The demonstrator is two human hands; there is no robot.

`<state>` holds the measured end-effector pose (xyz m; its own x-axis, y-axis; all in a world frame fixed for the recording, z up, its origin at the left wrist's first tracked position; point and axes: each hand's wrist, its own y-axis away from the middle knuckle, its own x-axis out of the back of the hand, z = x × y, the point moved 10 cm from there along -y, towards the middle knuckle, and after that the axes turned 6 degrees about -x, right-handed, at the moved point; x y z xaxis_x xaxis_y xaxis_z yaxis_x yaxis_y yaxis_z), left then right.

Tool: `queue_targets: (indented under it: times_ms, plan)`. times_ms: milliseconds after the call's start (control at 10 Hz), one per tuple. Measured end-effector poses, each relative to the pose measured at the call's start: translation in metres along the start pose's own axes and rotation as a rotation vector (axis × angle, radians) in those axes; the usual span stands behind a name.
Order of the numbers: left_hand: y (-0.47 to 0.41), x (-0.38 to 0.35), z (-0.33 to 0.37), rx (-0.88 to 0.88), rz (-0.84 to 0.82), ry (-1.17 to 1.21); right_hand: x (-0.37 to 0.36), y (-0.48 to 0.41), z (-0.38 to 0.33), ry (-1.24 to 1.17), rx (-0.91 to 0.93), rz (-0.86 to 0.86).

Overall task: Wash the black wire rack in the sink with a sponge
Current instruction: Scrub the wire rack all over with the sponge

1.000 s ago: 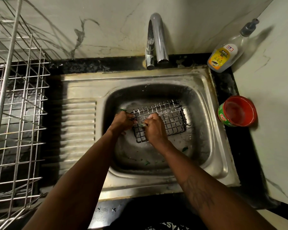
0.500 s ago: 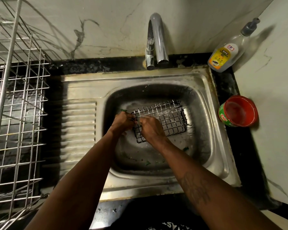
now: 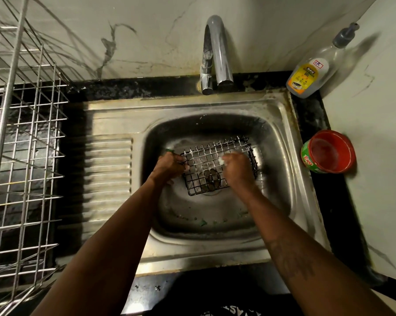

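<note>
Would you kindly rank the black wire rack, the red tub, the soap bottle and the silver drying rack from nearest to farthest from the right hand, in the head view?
1. Black wire rack: in the sink, directly under the right hand.
2. Red tub: on the counter to the right.
3. Soap bottle: back right corner.
4. Silver drying rack: far left.

"EXO" on red tub [image 3: 307,161] green label; pump bottle [image 3: 306,76] label text illegible

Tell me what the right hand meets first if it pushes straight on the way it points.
The black wire rack, whose wires lie right ahead of the right hand; past it, probably the sink's back wall.
</note>
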<state>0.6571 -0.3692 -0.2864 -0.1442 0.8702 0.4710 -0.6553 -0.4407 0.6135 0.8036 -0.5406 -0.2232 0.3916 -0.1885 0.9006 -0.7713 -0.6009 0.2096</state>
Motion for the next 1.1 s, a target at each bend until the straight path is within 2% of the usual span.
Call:
queue_targets:
  times_ms: [100,200,300,400,500,600,700,900,1000,1100]
  plan:
    - [-0.001,-0.002,0.000,-0.003,0.003,0.000,0.032,-0.010,0.046,-0.026,-0.183,0.115]
    - [-0.004,-0.003,0.003,-0.011,0.025,-0.010,0.053,-0.012,0.074,0.100,-0.335,0.184]
    - [-0.005,-0.002,0.000,0.004,0.036,0.018,0.046,-0.006,0.063,-0.013,-0.399,0.150]
    - [-0.005,-0.003,-0.002,0.036,0.015,0.027,-0.007,0.021,-0.010,-0.124,-0.231,0.010]
    - [-0.003,-0.001,-0.002,0.055,0.018,0.002,-0.035,0.039,-0.064,-0.107,-0.015,-0.107]
    - [0.000,0.000,-0.001,0.047,0.033,0.023,-0.046,0.051,-0.088,0.000,0.203,-0.002]
    - [-0.002,-0.005,-0.005,0.025,0.008,0.095,-0.041,0.047,-0.057,0.017,0.164,-0.018]
    - [-0.002,-0.002,-0.004,0.010,0.036,0.116,0.041,0.022,0.063,-0.063,-0.214,0.179]
    - [0.001,-0.002,0.003,0.009,0.043,0.099,0.050,0.022,0.074,-0.028,-0.306,0.177]
    - [0.004,-0.003,0.006,0.015,0.051,0.072,0.018,0.030,0.040,-0.111,-0.288,0.111]
